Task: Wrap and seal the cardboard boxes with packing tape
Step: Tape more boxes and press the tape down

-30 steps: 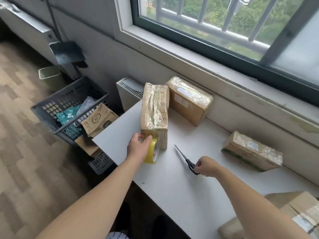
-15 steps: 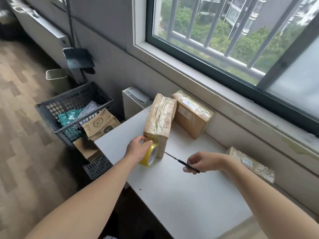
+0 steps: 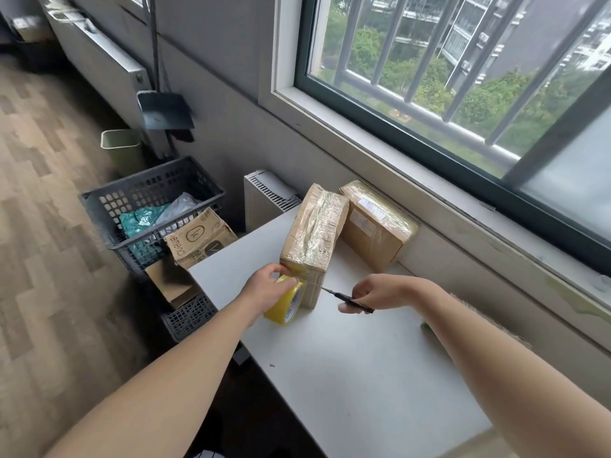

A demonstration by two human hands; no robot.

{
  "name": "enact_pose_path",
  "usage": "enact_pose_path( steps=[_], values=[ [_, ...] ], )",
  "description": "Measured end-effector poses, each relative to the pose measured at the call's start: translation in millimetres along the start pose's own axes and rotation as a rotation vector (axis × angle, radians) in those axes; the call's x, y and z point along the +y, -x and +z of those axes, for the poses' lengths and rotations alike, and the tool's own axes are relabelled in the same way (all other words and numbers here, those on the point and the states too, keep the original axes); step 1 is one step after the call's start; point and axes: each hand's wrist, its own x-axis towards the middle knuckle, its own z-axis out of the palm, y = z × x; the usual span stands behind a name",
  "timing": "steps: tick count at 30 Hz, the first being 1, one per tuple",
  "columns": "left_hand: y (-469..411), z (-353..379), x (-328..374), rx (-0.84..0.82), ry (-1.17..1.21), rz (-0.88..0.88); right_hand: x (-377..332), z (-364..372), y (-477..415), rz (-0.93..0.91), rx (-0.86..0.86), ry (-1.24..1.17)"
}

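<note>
Two glossy, tape-wrapped brown cardboard boxes [image 3: 314, 233] [image 3: 377, 223] are standing together. The left hand [image 3: 264, 289] is gripping one yellow tape roll [image 3: 286, 307], the right hand [image 3: 373, 292] one pair of black scissors [image 3: 344, 297].

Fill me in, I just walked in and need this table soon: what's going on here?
A person is taping parcels at the white table. The left hand grips a yellow roll of packing tape against the near end of an upright, tape-wrapped cardboard box. The right hand holds thin black scissors, tips aimed at that end, seemingly about to cut the tape. A second taped cardboard box sits behind it, beside the wall.
</note>
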Motion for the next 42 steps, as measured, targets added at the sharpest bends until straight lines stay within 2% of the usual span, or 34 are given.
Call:
enact_pose_path(
  steps=[7,22,31,42],
  values=[
    [0.6,-4.6,-2.6,-0.113,0.034,0.001,-16.6,-1.7,-13.9,-0.039,0.005,0.018],
    [-9.3,-14.5,-3.8,-0.095,0.039,-0.056,-7.9,-3.4,-29.7,-0.087,-0.027,-0.119],
    [-8.6,-14.8,-7.9,-0.207,0.167,-0.168,-14.9,-9.9,-39.4,-0.063,-0.051,-0.152],
    [-16.3,-12.6,-8.7,-0.223,0.198,-0.161,-13.7,-10.6,-45.5,-0.081,-0.022,-0.227]
  ],
)
